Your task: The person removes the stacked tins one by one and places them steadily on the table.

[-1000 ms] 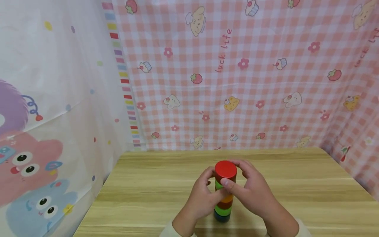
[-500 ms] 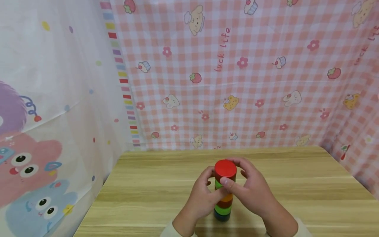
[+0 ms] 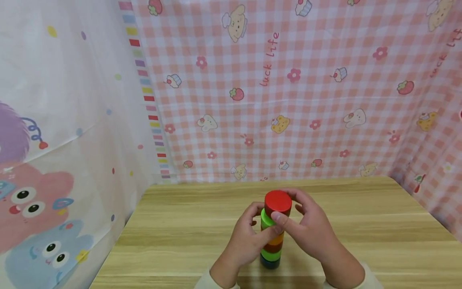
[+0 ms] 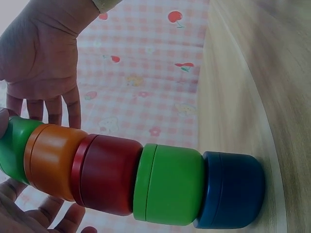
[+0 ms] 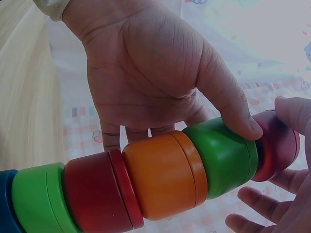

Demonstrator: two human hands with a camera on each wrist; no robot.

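Observation:
A tower of small round lidded jars stands on the table. From the bottom come a blue jar (image 4: pixel 233 190), a light green jar (image 4: pixel 172 184), a dark red jar (image 4: pixel 109 174), an orange jar (image 5: pixel 165 174) and a green jar (image 5: pixel 221 158). At the top, a red jar (image 3: pixel 278 200) sits off-centre to the right, baring part of the green lid. My right hand (image 3: pixel 310 228) grips this red jar between thumb and fingers. My left hand (image 3: pixel 247 237) holds the upper green jar, its thumb in front. Whether red and green still touch, I cannot tell.
The wooden table (image 3: pixel 180 224) extends around the tower. Behind it hangs a pink checked cloth (image 3: pixel 223 136), and a white cloth (image 3: pixel 97 160) with cartoon prints hangs at the left.
The top red jar has shifted slightly up and to the right with my right hand, uncovering part of the green lid. My left hand has hardly moved.

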